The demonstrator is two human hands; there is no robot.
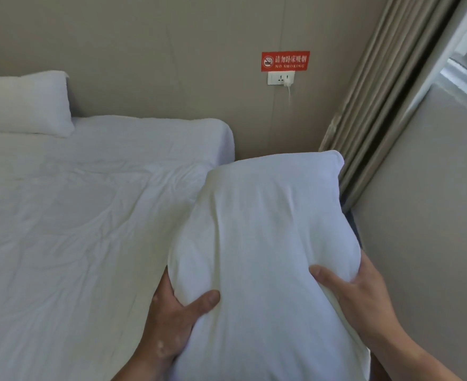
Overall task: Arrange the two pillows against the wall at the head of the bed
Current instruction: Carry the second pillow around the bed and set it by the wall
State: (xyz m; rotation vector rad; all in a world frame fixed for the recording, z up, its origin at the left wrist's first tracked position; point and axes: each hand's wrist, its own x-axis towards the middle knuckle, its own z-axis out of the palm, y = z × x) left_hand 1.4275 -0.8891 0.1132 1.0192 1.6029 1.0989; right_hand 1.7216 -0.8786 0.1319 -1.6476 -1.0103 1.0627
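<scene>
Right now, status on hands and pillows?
Left hand and right hand grip second pillow off bed's right side. First pillow at wall. Bed clear.

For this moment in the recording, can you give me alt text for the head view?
Both hands, left hand and right hand, grip a white pillow beside the bed. A second pillow already leans against the wall.

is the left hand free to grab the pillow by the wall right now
Probably not: the left hand and right hand both grip the held pillow, and the far pillow lies well across the bed.
</scene>
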